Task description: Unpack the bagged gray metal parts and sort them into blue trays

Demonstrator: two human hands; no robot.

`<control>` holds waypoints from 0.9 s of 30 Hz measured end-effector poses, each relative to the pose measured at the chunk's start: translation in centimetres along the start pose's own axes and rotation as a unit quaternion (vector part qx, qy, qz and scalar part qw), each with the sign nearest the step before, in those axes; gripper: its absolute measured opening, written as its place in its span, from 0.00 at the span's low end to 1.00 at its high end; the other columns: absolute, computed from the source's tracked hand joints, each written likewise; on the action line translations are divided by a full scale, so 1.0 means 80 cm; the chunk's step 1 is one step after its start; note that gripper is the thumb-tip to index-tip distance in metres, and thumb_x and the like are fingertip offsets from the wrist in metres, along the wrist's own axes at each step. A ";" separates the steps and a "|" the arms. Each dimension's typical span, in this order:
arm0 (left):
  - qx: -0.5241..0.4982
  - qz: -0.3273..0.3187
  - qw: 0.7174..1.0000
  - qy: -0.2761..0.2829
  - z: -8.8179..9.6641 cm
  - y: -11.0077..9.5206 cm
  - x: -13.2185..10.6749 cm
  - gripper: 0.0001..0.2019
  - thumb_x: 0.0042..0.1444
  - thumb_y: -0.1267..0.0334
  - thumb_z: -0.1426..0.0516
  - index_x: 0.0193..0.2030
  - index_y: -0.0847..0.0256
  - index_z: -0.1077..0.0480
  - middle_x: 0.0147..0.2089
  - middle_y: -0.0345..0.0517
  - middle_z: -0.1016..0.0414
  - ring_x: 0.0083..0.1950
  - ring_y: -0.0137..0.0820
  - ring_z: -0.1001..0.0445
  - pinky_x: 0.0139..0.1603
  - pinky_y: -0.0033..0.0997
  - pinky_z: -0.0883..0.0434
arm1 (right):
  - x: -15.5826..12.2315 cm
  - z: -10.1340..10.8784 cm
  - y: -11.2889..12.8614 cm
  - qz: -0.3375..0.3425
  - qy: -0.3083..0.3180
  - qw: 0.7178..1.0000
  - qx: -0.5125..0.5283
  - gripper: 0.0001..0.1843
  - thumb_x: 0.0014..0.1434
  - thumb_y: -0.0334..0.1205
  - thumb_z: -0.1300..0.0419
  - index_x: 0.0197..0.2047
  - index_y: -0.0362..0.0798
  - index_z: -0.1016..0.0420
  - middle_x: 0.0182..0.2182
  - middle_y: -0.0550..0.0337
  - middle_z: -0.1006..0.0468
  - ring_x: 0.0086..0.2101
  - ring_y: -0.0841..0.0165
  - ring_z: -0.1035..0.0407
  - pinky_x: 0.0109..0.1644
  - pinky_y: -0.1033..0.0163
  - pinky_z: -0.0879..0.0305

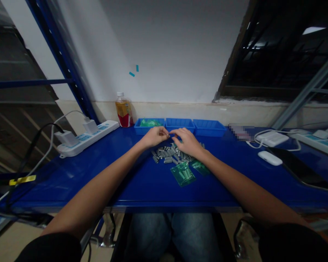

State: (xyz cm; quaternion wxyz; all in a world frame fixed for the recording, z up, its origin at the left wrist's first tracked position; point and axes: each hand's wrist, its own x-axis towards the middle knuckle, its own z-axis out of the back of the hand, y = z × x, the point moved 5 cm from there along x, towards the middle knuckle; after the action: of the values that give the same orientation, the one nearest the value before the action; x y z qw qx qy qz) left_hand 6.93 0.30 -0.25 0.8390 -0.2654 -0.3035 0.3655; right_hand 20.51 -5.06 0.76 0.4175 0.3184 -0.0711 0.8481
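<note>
My left hand (155,136) and my right hand (186,141) meet over a heap of several small silver metal parts (168,154) on the blue table (98,171). Both hands are closed in a pinch, fingertips nearly touching each other; what they hold is too small to make out. Small green plastic bags (183,174) holding more parts lie just in front of the heap, near my right wrist.
Three blue bins (209,128) stand in a row at the back; the left one holds green bags (149,123). A drink bottle (124,110) and a white power strip (84,138) are at the left. A white charger (272,138), a white case (269,158) and a dark phone (300,169) lie at the right.
</note>
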 end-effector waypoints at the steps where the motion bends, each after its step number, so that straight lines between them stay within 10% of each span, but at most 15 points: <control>1: -0.037 0.002 0.999 -0.004 0.000 -0.002 0.000 0.09 0.51 0.65 0.46 0.37 0.68 0.30 0.33 0.48 0.24 0.33 0.27 0.27 0.35 0.24 0.32 | 0.000 0.002 0.003 0.012 -0.006 1.000 -0.001 0.14 0.61 0.34 0.48 0.49 0.47 0.31 0.38 0.54 0.26 0.41 0.61 0.36 0.44 0.57 0.42; 12: -0.159 0.019 0.987 0.020 -0.005 -0.007 -0.001 0.15 0.52 0.64 0.44 0.45 0.70 0.27 0.35 0.50 0.23 0.31 0.28 0.28 0.34 0.27 0.32 | 0.002 0.013 0.002 0.050 -0.044 0.998 -0.023 0.09 0.62 0.36 0.48 0.43 0.47 0.28 0.36 0.53 0.25 0.40 0.61 0.35 0.44 0.58 0.40; 18: 0.160 -0.042 0.986 0.032 -0.016 -0.007 0.002 0.14 0.51 0.70 0.45 0.44 0.65 0.25 0.38 0.49 0.22 0.38 0.33 0.25 0.42 0.29 0.31 | -0.004 0.040 -0.083 -0.137 -0.123 0.975 -0.126 0.12 0.61 0.42 0.46 0.34 0.45 0.26 0.34 0.51 0.25 0.39 0.59 0.35 0.43 0.57 0.42; 23: 0.178 -0.038 0.982 0.054 -0.029 -0.004 0.012 0.08 0.47 0.68 0.41 0.35 0.61 0.22 0.37 0.45 0.21 0.38 0.34 0.24 0.41 0.27 0.31 | -0.029 0.057 -0.157 -0.324 -0.141 0.917 -0.185 0.15 0.59 0.45 0.47 0.34 0.44 0.24 0.37 0.46 0.25 0.41 0.55 0.37 0.42 0.54 0.44; 27: 0.155 -0.007 0.988 0.022 -0.023 0.002 0.012 0.07 0.48 0.71 0.43 0.34 0.64 0.24 0.31 0.47 0.21 0.32 0.32 0.24 0.36 0.26 0.30 | -0.034 0.055 -0.159 -0.360 -0.128 0.904 -0.191 0.19 0.59 0.48 0.48 0.35 0.44 0.23 0.39 0.43 0.25 0.43 0.51 0.40 0.42 0.50 0.46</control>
State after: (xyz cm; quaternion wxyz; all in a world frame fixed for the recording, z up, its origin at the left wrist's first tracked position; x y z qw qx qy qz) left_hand 8.66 0.73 -1.32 0.8789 -0.1383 -0.2263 0.3964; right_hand 33.39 -0.39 0.73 0.7343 0.3420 -0.1653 0.5626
